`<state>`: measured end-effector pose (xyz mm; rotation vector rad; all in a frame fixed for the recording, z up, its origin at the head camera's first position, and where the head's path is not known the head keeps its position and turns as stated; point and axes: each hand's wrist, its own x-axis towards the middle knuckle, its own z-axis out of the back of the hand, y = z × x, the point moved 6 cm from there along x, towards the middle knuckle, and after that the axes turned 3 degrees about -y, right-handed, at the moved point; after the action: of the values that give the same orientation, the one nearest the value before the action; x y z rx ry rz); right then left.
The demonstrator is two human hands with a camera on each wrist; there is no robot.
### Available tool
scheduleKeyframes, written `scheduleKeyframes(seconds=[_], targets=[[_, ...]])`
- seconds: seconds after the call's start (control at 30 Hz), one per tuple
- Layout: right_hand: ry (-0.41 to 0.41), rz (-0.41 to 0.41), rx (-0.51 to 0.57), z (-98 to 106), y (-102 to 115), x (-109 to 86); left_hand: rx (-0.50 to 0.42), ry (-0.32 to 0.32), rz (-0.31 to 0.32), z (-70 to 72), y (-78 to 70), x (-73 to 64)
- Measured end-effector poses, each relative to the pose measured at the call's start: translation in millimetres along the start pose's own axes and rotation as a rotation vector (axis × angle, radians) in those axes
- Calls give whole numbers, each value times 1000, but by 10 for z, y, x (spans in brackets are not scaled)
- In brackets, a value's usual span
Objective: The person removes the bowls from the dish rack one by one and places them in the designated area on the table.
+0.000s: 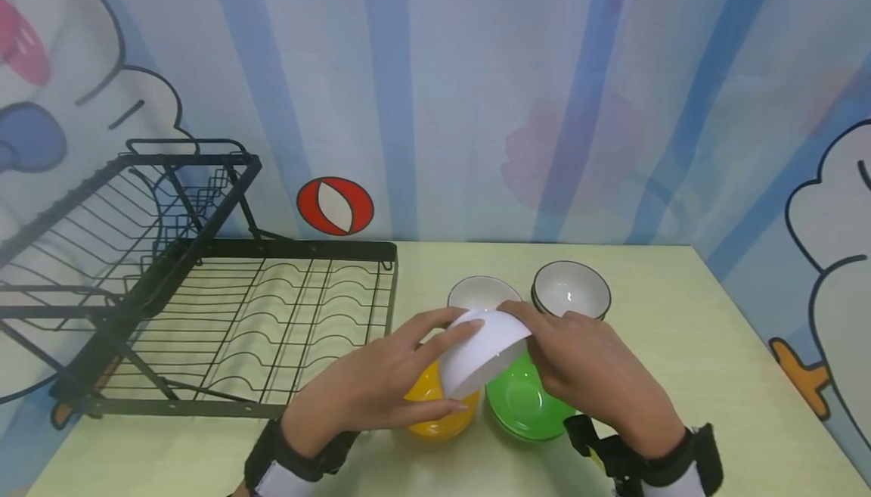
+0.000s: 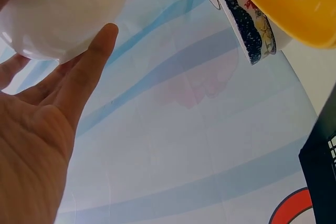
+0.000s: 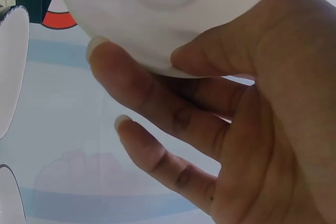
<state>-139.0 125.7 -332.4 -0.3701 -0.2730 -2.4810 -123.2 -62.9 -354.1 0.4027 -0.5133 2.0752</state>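
Note:
A white bowl is tilted on its side above the table, between my two hands. My left hand spans its outside, fingers over the upper side and thumb below. On the other side, my right hand pinches the bowl's rim, with thumb and fingers on either face in the right wrist view. Beneath the raised bowl stand a yellow bowl, partly hidden, and stacked green bowls. Just behind the hands are a dark-rimmed white bowl and a similar stack of bowls.
A black dish rack with wire slots and a raised upper tier takes up the left of the pale table. The left wrist view shows a floral band on a patterned bowl. A printed cloth hangs behind the table.

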Motion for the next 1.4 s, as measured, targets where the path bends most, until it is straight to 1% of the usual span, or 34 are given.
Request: scheduleKeyframes(seconds=[0.17, 0.23, 0.37, 0.47, 0.6, 0.73, 0.8, 1.0, 1.13, 1.2, 1.4], targets=[[-38, -1, -45, 17, -10, -6, -18, 22, 25, -13, 11, 12], [-41, -10, -64, 17, -27, -12, -21, 34, 40, -14, 16, 15], [-59, -38, -106, 28, -101, -48, -1, 50, 52, 12, 14, 19], [-100, -54, -124, 52, -189, -99, 28, 58, 63, 64, 23, 11], [-170, -45, -125, 99, -335, -178, 62, 57, 89, 161, 53, -12], [-200, -41, -133, 137, -513, -254, 84, 29, 95, 257, 74, -37], [-181, -57, -138, 137, -607, -294, 100, 17, 91, 293, 77, -43], [-85, -150, -150, 128, -844, -396, 137, -29, 34, 381, 75, -55], [-23, -225, -115, 108, -983, -445, 146, -70, -8, 419, 79, -77], [24, -268, -87, 71, -1059, -475, 151, -82, -19, 423, 78, -91], [133, -364, -24, -48, -1296, -600, 159, -99, -28, 439, 64, -110]])
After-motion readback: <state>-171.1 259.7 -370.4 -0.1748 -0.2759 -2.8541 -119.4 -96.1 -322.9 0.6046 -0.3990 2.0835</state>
